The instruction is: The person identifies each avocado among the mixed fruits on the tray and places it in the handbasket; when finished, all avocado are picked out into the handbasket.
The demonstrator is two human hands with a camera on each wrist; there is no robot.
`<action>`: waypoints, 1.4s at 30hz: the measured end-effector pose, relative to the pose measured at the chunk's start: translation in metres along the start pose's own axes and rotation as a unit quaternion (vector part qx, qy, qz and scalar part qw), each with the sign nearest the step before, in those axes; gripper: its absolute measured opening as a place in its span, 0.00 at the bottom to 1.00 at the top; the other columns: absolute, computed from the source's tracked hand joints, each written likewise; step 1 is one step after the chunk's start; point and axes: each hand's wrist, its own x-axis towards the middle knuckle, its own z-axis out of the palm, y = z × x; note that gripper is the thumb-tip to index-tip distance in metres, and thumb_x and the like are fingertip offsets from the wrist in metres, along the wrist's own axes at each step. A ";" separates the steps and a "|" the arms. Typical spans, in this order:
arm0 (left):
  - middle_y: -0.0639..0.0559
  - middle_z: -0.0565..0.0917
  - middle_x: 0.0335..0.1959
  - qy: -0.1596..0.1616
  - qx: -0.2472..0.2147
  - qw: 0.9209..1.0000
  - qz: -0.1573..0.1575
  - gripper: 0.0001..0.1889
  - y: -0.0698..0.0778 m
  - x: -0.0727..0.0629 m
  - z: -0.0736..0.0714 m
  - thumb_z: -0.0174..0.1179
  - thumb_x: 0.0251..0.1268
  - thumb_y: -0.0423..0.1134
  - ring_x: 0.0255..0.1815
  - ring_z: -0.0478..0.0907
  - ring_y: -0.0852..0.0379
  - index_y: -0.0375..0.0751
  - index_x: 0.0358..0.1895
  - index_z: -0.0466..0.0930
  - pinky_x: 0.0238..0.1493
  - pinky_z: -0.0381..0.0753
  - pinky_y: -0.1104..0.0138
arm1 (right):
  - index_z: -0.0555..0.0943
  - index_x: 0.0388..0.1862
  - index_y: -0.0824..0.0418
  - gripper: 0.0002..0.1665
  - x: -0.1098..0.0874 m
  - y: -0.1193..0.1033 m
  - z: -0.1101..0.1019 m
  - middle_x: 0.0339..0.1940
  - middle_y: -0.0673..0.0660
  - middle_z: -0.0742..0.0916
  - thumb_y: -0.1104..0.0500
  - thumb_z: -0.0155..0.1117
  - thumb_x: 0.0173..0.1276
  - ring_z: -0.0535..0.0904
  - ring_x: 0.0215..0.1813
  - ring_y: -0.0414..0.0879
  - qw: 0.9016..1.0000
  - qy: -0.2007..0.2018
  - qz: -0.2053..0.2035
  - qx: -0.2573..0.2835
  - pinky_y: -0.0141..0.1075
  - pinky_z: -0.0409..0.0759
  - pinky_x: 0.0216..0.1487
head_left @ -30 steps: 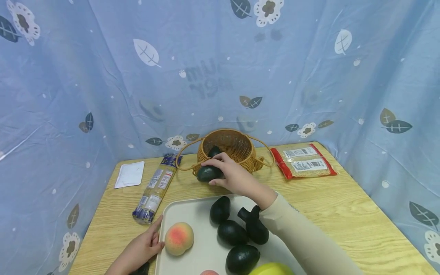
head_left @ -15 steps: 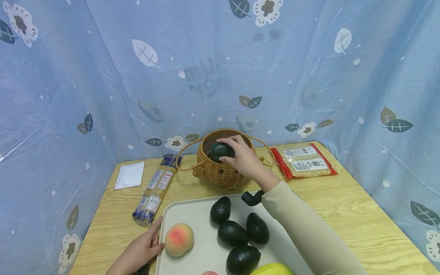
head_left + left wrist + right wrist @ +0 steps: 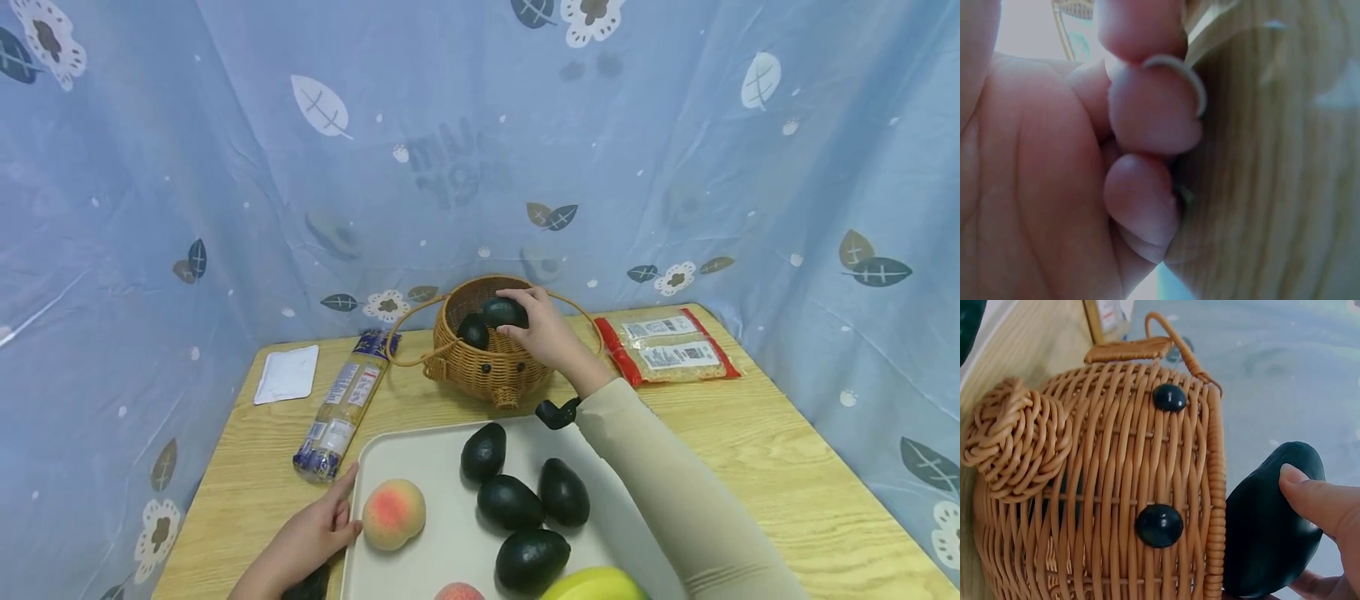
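Note:
My right hand [image 3: 542, 329] holds a dark green avocado [image 3: 502, 312] between thumb and fingers at the mouth of a wicker basket [image 3: 487, 371] shaped like a pig's face. In the right wrist view, the thumb presses the avocado [image 3: 1272, 525] just beyond the woven rim. Another avocado [image 3: 473, 332] lies inside the basket. My left hand [image 3: 311, 533] grips the left edge of a cream tray [image 3: 442, 575], its lower fingers curled close to the wooden table in the left wrist view. A peach [image 3: 393, 514] sits beside that hand, and several avocados [image 3: 510, 502] lie on the tray.
Yellow fruit [image 3: 596, 586] and a second peach [image 3: 459, 592] show at the tray's near end. Left of the basket lie a long clear packet with blue ends [image 3: 348, 408] and a white packet [image 3: 287, 375]. A red-edged bag [image 3: 667, 346] is to its right. A blue curtain [image 3: 480, 167] hangs behind.
My right hand has carried the avocado from the front of the basket up over its rim and to the right within the opening. The left hand has stayed at the tray's edge.

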 end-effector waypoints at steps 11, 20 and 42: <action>0.54 0.72 0.25 -0.009 -0.002 1.000 -0.021 0.45 0.002 -0.002 -0.002 0.68 0.71 0.37 0.21 0.64 0.64 0.31 0.83 0.52 0.24 0.64 0.67 | 0.67 0.81 0.53 0.38 0.002 0.002 0.003 0.72 0.70 0.69 0.55 0.68 0.77 0.75 0.67 0.67 1.000 -0.007 0.015 -0.019 0.60 0.74 0.65; 0.54 0.72 0.25 -0.008 0.000 1.000 -0.015 0.44 0.003 -0.002 -0.004 0.68 0.71 0.37 0.21 0.65 0.64 0.30 0.83 0.52 0.24 0.65 0.67 | 0.67 0.82 0.53 0.38 0.002 0.005 0.006 0.73 0.70 0.68 0.55 0.68 0.77 0.75 0.67 0.68 0.999 -0.008 0.025 -0.021 0.59 0.75 0.64; 0.55 0.72 0.26 -0.008 0.003 1.000 -0.016 0.44 0.003 -0.002 -0.003 0.68 0.71 0.37 0.22 0.66 0.63 0.30 0.83 0.53 0.25 0.67 0.67 | 0.70 0.80 0.51 0.32 -0.015 0.007 0.012 0.74 0.66 0.70 0.55 0.65 0.80 0.83 0.54 0.63 0.999 0.023 -0.004 -0.039 0.53 0.80 0.47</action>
